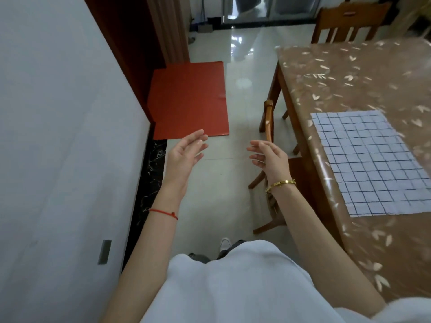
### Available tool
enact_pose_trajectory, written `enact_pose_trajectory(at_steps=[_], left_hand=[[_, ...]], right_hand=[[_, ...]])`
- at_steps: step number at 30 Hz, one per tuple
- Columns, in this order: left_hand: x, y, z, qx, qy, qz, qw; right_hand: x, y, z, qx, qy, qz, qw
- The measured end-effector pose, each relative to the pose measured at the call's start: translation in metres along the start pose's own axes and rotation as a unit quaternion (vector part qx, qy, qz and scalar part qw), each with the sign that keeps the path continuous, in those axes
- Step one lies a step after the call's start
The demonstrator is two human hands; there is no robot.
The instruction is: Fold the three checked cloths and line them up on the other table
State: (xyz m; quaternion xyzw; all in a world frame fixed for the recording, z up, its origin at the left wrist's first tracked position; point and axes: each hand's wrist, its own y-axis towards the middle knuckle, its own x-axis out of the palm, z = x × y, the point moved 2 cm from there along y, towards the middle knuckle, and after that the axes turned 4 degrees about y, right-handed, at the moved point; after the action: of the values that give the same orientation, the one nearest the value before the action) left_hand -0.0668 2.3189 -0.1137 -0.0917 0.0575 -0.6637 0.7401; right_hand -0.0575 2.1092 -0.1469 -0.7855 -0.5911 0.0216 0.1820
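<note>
A white cloth with a blue check (366,159) lies spread flat on the brown leaf-patterned table (338,78) at the right. Only this one checked cloth is in view. My left hand (186,152) and my right hand (268,157) hang in the air over the floor, left of that table, palms facing each other, fingers loosely straight and holding nothing. A small red table (189,101) stands ahead of my left hand, against the wall, with nothing on its top.
A wooden chair (268,127) is tucked at the brown table's left side, just beyond my right hand. Another wooden chair (349,22) stands at the table's far end. A white wall (58,136) runs along the left. Glossy tiled floor (233,183) lies between.
</note>
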Motion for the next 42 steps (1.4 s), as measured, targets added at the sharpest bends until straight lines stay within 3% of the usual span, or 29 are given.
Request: enact_pose_trajectory(at_steps=[14, 27, 42], left_hand=[[0.125, 0.163, 0.028, 0.005, 0.032, -0.183, 0.983], [0.244, 0.316, 0.047, -0.032, 0.101, -0.407, 0.907], [0.328, 0.387, 0.035, -0.074, 0.156, -0.533, 0.828]], right_hand=[[-0.055, 0.098, -0.033, -0.022, 0.061, 0.205, 0.977], [-0.071, 0.190, -0.062, -0.047, 0.133, 0.413, 0.900], [-0.080, 0.249, -0.071, -0.037, 0.193, 0.533, 0.823]])
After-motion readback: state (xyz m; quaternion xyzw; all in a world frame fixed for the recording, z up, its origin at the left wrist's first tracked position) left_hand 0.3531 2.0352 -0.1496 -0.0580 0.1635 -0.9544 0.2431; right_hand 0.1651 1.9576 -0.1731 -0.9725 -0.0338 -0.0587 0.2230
